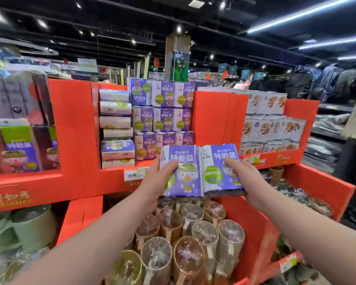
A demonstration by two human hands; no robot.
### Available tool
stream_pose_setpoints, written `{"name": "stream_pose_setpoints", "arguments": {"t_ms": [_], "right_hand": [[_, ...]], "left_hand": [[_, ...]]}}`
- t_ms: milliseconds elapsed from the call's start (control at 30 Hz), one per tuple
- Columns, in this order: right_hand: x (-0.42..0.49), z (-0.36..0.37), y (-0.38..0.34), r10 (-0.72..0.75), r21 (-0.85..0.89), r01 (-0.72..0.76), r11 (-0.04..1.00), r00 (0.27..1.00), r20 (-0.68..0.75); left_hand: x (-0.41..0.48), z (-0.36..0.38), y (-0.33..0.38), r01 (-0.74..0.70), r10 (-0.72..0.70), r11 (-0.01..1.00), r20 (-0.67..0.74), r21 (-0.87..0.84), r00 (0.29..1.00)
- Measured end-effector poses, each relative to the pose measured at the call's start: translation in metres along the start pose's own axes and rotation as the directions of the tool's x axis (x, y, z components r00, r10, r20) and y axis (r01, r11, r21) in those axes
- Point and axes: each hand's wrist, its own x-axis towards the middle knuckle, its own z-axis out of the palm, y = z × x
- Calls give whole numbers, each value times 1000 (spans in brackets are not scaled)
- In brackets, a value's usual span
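Note:
I hold a purple-and-white pack of rolls [201, 169], printed with a cartoon duck, in front of an orange display shelf. My left hand [158, 177] grips its left end, thumb on the front face. My right hand [245, 177] grips its right end, thumb lying across the front. The pack hangs above a bin of wrapped cups, just below the shelf's stack of matching purple packs [162, 118].
Orange display shelves [74, 130] stand ahead. A lower orange bin [253, 223] holds several plastic-wrapped cups [193, 239]. Green mugs [27, 227] sit lower left. White packs [271, 120] fill the right shelf. Clothing racks [337, 83] stand far right.

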Motion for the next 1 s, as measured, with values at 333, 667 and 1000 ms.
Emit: {"name": "stream_pose_setpoints", "arguments": {"t_ms": [333, 667, 1000], "right_hand": [[103, 69, -18, -79, -112, 95, 989, 988, 135], [194, 107, -15, -74, -180, 118, 977, 969, 234], [259, 176, 32, 68, -269, 45, 962, 916, 396]], "left_hand": [[61, -47, 21, -110, 112, 994, -205, 20, 972], [104, -92, 41, -246, 299, 954, -481, 171, 824], [119, -114, 33, -238, 305, 952, -592, 191, 746]]}}
